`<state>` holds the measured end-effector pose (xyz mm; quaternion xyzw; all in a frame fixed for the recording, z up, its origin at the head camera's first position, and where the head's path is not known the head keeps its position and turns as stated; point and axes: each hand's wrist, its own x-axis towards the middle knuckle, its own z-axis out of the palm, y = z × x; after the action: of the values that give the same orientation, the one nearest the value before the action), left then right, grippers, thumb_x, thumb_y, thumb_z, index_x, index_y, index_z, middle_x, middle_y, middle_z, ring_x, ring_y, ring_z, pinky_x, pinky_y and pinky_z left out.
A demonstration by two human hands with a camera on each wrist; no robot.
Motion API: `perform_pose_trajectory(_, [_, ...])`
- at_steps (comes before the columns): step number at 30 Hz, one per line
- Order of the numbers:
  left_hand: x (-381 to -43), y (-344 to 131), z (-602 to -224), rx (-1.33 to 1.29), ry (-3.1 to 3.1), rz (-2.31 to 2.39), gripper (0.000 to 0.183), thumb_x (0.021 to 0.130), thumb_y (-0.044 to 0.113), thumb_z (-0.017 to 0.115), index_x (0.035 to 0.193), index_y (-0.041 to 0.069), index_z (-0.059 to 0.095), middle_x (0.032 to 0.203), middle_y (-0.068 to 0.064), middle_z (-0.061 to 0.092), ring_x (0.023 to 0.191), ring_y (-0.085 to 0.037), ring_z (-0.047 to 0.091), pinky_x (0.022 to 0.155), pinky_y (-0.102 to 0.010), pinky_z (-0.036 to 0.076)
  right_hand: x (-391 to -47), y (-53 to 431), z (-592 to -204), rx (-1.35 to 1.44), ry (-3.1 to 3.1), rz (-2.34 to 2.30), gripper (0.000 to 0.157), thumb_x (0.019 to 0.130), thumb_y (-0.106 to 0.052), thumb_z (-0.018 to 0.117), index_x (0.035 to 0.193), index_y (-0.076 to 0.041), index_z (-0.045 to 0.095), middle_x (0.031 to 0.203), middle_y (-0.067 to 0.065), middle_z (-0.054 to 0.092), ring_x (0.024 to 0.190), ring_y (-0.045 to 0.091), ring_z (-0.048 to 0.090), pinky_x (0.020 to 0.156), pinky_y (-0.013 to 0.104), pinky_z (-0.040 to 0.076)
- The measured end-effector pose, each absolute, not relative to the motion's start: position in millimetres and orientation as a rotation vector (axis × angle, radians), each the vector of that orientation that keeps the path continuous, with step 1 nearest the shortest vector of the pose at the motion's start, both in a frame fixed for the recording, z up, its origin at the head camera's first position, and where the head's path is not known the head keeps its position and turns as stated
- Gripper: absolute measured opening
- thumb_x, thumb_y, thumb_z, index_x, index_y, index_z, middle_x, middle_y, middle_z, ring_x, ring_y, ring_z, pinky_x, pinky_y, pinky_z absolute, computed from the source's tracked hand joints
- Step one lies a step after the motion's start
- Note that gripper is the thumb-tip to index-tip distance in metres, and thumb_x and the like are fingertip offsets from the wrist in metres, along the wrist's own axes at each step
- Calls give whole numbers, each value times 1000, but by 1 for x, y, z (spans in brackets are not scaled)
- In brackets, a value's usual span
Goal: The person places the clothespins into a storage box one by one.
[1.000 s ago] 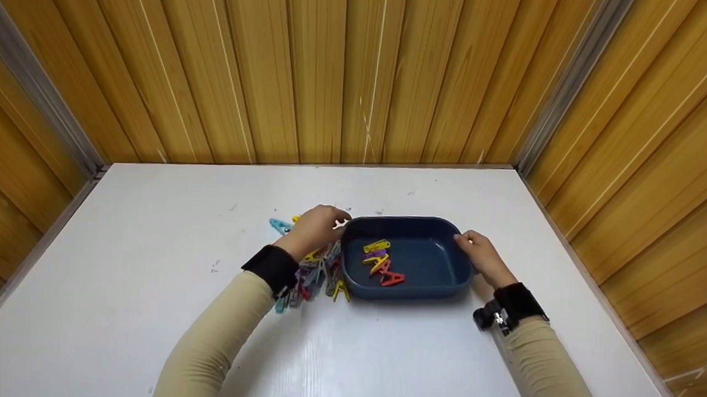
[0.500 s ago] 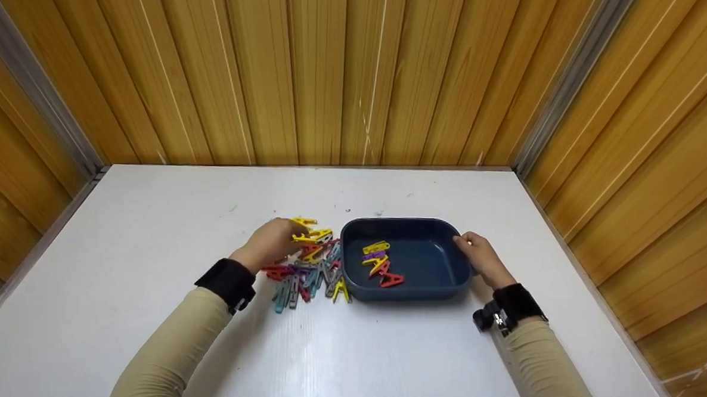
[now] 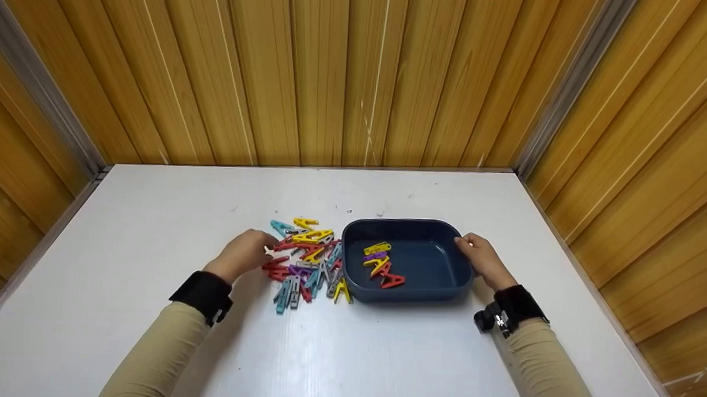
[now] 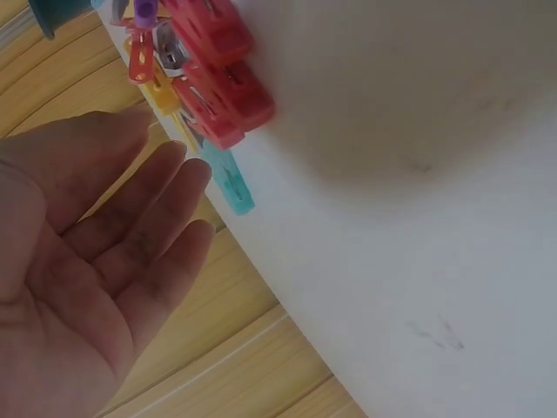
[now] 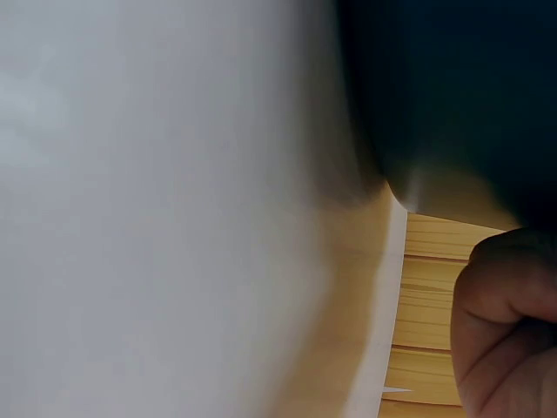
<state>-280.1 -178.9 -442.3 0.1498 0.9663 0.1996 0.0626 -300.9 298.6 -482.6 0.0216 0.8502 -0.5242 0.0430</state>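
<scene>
A loose heap of clothespins [image 3: 313,237] in red, yellow, blue, grey and purple lies left of a dark blue plastic basin [image 3: 431,267]. My left hand [image 3: 240,256] is at the heap's left edge, fingertips right by the red clothespins. In the left wrist view that hand [image 4: 104,235] has loosely bent fingers and an empty palm, with red clothespins [image 4: 218,87] past the fingertips. My right hand [image 3: 485,261] grips the basin's right rim, thumb over the edge. Inside the basin lie several yellow, purple and red clothespins [image 3: 393,280].
The white table [image 3: 358,360] carries the heap and the basin, which stand side by side. Wood-patterned panel walls [image 3: 323,72] rise behind the table and at both sides. The right wrist view shows mostly tabletop [image 5: 157,218] and the basin's dark side [image 5: 452,87].
My left hand has moved left and toward me, from beside the basin's left rim across the heap to its left edge, uncovering the clothespins. My right hand stays on the basin.
</scene>
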Motion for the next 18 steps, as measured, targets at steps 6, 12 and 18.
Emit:
perform_pose_trajectory(6, [-278, -179, -450, 420, 2892, 562, 29, 91, 0, 71, 119, -4, 73, 113, -22, 75, 108, -37, 68, 99, -49, 55, -301, 299, -483, 70, 2590, -1612, 25, 106, -24, 50, 84, -13, 50, 68, -8, 41, 54, 2, 40, 46, 17, 36])
perform_pose_trajectory(12, [-278, -178, -455, 381, 2864, 557, 29, 93, 0, 68, 121, -4, 72, 116, -22, 74, 115, -39, 67, 104, -50, 53, -301, 298, -484, 74, 2582, -1629, 26, 106, -24, 50, 83, -13, 50, 68, -8, 41, 54, 2, 41, 46, 17, 37])
perform_pose_trajectory(18, [-279, -177, -459, 391, 2855, 529, 30, 93, -6, 63, 121, -4, 72, 116, -22, 73, 116, -39, 66, 106, -50, 52, -300, 298, -483, 57, 2594, -1627, 26, 106, -23, 51, 82, -13, 49, 68, -9, 40, 55, 2, 41, 48, 17, 36])
